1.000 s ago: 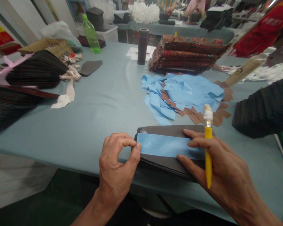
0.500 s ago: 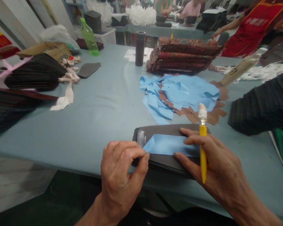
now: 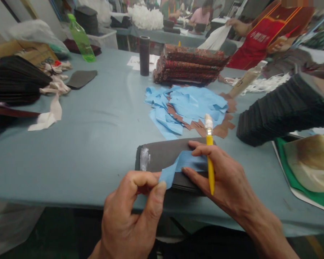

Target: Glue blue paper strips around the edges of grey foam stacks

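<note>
Peeling underway: left hand (image 3: pixel 132 212) pinches blue strip (image 3: pixel 178 167) off dark stack (image 3: pixel 164 158) at table's (image 3: pixel 97 136) near edge; right hand (image 3: pixel 226 176), gripping yellow brush (image 3: pixel 210 158), pins it. Next needs a steady pull.

We are in a craft workshop or small factory. Our long grey-blue table (image 3: pixel 97 126) carries a pile of blue strips (image 3: pixel 186 104); behind that pile rise patterned stacks (image 3: pixel 190 64), right of it a black stack (image 3: pixel 280 108). Beyond the table, aproned workers (image 3: pixel 264 36) sit at other benches.

Blue strip (image 3: pixel 178 166) — half peeled (left end lifted) off dark pad (image 3: pixel 164 155).
</note>
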A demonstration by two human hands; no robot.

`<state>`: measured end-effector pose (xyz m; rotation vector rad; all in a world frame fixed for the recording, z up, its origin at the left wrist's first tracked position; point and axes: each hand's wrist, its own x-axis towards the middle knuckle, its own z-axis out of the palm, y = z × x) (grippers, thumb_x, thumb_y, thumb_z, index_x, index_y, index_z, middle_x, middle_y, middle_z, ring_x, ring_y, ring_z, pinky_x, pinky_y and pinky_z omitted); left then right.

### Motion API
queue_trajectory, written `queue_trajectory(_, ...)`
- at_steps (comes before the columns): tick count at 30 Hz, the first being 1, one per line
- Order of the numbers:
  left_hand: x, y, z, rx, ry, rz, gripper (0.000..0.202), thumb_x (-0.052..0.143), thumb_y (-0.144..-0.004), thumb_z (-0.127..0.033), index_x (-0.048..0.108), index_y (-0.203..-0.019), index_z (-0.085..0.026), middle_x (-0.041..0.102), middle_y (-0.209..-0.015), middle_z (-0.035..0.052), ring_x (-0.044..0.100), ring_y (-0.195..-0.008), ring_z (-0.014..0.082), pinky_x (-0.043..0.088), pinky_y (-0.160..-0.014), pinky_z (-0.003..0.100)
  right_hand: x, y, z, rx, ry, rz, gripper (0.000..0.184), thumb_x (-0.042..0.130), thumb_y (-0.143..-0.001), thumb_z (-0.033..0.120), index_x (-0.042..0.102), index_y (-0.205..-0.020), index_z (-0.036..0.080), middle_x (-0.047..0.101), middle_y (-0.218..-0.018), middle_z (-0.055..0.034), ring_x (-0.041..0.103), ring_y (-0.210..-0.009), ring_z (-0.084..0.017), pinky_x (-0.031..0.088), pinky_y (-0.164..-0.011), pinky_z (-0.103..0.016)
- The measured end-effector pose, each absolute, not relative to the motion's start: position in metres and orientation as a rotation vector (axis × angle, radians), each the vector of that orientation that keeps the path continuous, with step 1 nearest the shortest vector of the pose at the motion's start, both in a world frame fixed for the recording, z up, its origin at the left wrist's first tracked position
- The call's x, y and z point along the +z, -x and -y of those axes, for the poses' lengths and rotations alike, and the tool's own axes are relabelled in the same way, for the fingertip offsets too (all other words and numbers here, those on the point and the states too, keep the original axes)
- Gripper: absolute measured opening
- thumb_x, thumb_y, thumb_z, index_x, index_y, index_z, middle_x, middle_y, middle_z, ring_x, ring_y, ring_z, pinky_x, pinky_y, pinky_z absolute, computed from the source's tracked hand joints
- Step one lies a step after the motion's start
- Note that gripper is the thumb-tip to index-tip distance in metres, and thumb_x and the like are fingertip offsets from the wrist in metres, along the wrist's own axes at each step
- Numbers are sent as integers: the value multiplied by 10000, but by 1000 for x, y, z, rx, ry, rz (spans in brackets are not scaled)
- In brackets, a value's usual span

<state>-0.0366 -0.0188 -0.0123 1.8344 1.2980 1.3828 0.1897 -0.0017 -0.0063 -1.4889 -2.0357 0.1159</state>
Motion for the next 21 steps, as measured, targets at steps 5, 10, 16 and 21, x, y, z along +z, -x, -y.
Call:
queue_trajectory(5,-6,33,19,1265,-1685,-1257,132,602,-1062,-279,600,-930,-278,662,-654,-92,657,-508,77,535,-534,149,6,-190,4,227,1463,1964,255,717,-969,327,544,-1146,265,766,-1333,-147,777,-1138,-297,615,-933,-446)
queue_trajectory(10,-1,26,19,1290,-1567,-1166,187,590,-1089,-384,578,-938,-274,667,-596,-94,647,-481,82,536,-501,135,28,-180,-2,494,1254,1839,231,715,-984,339,512,-1076,278,774,-1307,-82,767,-1161,-244,596,-899,-357)
queue_trajectory(16,-3,24,20,1375,-1432,-1170,209,636,-1069,-406,611,-927,-255,668,-588,-83,651,-481,84,537,-492,128,41,-165,-20,735,1120,1802,210,731,-936,291,523,-933,262,698,-865,16,679,-772,-161,542,-695,-296)
queue_trajectory(21,-1,26,17,1356,-1369,-1230,204,654,-1022,-347,617,-853,-237,648,-586,-64,643,-492,92,545,-508,142,41,-154,-22,768,1044,1826,214,713,-929,195,515,-891,264,615,-771,40,581,-649,-134,512,-607,-278)
